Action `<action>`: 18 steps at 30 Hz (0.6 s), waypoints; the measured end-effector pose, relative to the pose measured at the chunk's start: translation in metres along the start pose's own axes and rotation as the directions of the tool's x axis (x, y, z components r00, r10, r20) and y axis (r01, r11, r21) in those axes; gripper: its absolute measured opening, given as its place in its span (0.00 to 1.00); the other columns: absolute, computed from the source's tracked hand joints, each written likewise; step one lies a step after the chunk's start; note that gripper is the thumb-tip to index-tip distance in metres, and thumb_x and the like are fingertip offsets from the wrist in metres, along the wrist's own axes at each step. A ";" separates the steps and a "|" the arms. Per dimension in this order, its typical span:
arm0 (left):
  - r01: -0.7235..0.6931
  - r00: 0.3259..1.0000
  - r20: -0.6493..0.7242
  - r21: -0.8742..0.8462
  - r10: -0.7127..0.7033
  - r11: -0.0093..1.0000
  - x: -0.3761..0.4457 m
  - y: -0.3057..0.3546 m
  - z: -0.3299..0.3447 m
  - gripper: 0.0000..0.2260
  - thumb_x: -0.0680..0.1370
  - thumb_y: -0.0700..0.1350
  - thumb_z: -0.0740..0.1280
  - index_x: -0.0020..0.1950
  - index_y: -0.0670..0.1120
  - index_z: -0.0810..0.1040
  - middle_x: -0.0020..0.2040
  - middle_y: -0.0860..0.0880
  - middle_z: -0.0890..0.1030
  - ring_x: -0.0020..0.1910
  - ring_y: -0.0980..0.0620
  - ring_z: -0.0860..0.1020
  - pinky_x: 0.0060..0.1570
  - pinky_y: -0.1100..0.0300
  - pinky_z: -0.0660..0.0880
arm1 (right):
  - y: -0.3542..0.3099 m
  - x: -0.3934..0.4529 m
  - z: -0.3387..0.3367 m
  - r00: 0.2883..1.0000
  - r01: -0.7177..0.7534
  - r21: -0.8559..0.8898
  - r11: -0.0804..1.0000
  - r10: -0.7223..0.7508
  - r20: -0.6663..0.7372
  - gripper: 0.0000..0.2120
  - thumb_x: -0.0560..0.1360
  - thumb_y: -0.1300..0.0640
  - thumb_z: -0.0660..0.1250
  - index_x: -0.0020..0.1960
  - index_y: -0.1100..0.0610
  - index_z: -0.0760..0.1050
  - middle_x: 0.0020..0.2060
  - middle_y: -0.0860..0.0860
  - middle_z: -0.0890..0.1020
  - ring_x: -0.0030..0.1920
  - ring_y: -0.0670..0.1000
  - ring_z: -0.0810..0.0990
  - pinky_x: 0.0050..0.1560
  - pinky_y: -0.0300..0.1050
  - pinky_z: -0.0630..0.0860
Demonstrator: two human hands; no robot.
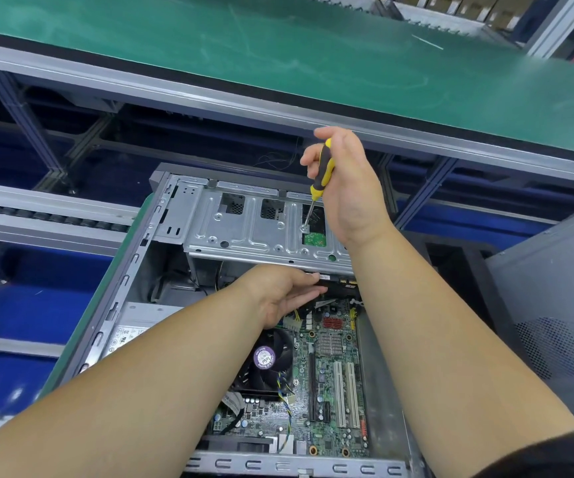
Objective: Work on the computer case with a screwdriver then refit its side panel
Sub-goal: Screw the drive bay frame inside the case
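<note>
The right hand (344, 188) has its fingers curled around the yellow-and-black handle of a screwdriver (321, 170), the thumb and forefinger pinching near the top while the palm faces left. The wrist is bent and the bare forearm runs down and to the right toward a dark sleeve. Below those fingers the thin steel shaft slants down and leftward, its tip set on a screw (303, 228) in the drive cage (244, 222), a stamped sheet of dull galvanised metal with pressed ribs, round holes and square cut-outs. Just right of the tip a small green circuit board shows through one cut-out.

The left hand (278, 291) lies lower, fingers straight and held together, pointing right, their tips reaching under the cage's lower edge against a dark component there; whether they press on it cannot be told. Its forearm stretches down-left across the open computer case (134, 270), a grey steel box lying on its side with slotted edges.

Beneath the left fingers sits the motherboard (330, 381), green and crowded with small parts, white and black slots, and a finned heatsink. Left of it is a black round fan (268, 360) with a purple label.

Far right of both hands leans the side panel (554, 305), flat grey metal with a perforated circular vent. Beyond the right fingers runs a green matted workbench (278, 56) with an aluminium edge.
</note>
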State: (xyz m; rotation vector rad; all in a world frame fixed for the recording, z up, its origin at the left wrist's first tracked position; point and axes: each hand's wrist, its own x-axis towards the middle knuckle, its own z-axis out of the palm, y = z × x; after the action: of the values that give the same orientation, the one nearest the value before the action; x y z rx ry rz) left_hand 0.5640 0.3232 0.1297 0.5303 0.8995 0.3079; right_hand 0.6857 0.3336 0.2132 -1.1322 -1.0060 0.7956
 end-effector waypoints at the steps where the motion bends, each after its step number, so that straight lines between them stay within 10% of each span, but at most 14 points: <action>1: 0.002 1.000 0.000 -0.001 -0.002 1.000 0.000 0.000 0.000 0.06 0.74 0.30 0.69 0.49 0.33 0.77 0.45 0.40 0.83 0.38 0.48 0.85 0.37 0.63 0.81 | 0.001 0.000 -0.001 1.000 0.009 0.014 1.000 -0.009 0.007 0.13 0.81 0.50 0.54 0.56 0.52 0.75 0.41 0.50 0.80 0.41 0.47 0.73 0.48 0.45 0.69; 10: 0.008 1.000 -0.007 -0.002 -0.008 1.000 0.000 0.000 0.000 0.07 0.74 0.30 0.69 0.51 0.33 0.77 0.45 0.40 0.83 0.39 0.48 0.85 0.37 0.64 0.81 | 0.001 0.002 -0.001 1.000 0.005 -0.010 1.000 -0.005 0.017 0.04 0.77 0.56 0.64 0.50 0.56 0.73 0.42 0.50 0.83 0.44 0.50 0.80 0.51 0.45 0.76; 18: 0.008 1.000 -0.004 -0.018 -0.008 1.000 0.001 0.000 0.000 0.06 0.73 0.29 0.70 0.49 0.32 0.77 0.40 0.41 0.84 0.39 0.47 0.85 0.36 0.63 0.81 | 0.002 0.000 -0.003 1.000 0.004 0.095 0.995 -0.004 0.002 0.14 0.81 0.54 0.54 0.55 0.59 0.76 0.44 0.52 0.81 0.46 0.49 0.78 0.54 0.46 0.74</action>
State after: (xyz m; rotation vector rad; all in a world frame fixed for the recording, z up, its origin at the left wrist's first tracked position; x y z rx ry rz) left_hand 0.5640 0.3236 0.1292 0.5096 0.9014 0.3098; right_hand 0.6883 0.3332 0.2109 -1.0475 -0.9620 0.8333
